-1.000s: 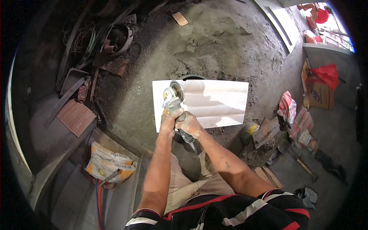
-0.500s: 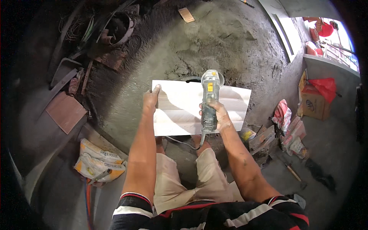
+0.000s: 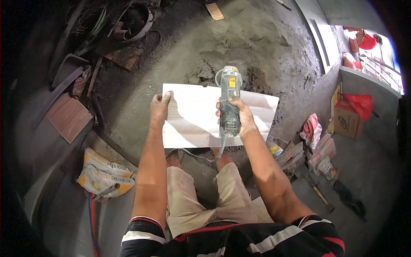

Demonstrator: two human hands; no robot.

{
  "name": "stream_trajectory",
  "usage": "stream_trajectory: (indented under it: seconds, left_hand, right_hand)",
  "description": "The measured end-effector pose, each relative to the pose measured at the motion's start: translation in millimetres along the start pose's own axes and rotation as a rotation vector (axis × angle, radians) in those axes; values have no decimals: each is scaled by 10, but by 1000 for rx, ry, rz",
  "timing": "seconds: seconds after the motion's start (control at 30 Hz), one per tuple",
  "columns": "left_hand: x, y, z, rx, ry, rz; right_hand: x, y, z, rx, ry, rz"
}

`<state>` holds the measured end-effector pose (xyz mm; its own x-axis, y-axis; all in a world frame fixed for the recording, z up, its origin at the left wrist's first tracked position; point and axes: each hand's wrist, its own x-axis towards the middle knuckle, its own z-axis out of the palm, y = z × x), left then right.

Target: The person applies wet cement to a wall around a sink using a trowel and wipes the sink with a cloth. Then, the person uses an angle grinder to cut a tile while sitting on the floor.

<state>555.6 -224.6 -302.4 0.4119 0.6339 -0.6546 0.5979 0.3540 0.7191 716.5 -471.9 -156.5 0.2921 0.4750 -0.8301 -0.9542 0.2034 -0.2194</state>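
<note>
My left hand grips the left edge of a white, ridged tile, its thumb lying on the upper face. The tile is held above the muddy ground, in front of my knees. My right hand is wrapped around the body of a grey angle grinder with yellow labels. The grinder lies over the right half of the tile, its head reaching beyond the far edge. Its disc is mostly hidden, so I cannot tell whether it touches the tile. A grey cord runs from the grinder's near end toward my legs.
Wet mortar covers the ground ahead. At left lie a brown tile and a white-and-yellow bag. A round bucket stands far left. On the right are a cardboard box, stacked tile pieces and a hammer.
The grinder has moved a little away from me, its head now farther past the tile's far edge. The tile has shifted slightly left, and the view has turned a little.
</note>
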Motion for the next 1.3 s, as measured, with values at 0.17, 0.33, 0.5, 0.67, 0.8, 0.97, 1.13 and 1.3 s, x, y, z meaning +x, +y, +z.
stream_trajectory:
  seconds: [0.17, 0.33, 0.5, 0.67, 0.8, 0.97, 1.13, 1.3]
  left_hand:
    - [-909, 194, -16, 504, 9, 350]
    - [-2357, 191, -41, 125, -683, 39]
    - [-2678, -460, -347, 384, -532, 113]
    - [-2492, -152, -564, 326, -452, -3]
    - [-3044, 86, -627, 36, -128, -94]
    - [-4020, -474, -1103, 134, 182, -264]
    - [-4160, -143, -921, 167, 176, -283]
    - [-3800, 482, -532, 75, 122, -182]
  right_hand:
    - [12, -60, 163, 46, -23, 44]
    - [-144, -54, 233, -12, 2, 42]
    - [-248, -66, 170, -206, 75, -1]
    - [-182, 14, 237, -341, 127, 3]
    - [-207, -55, 163, -656, 199, -49]
    - [-69, -36, -4, -1159, 264, -171]
    - [-275, -107, 358, -1444, 175, -78]
    - [-414, -140, 464, -1235, 99, -77]
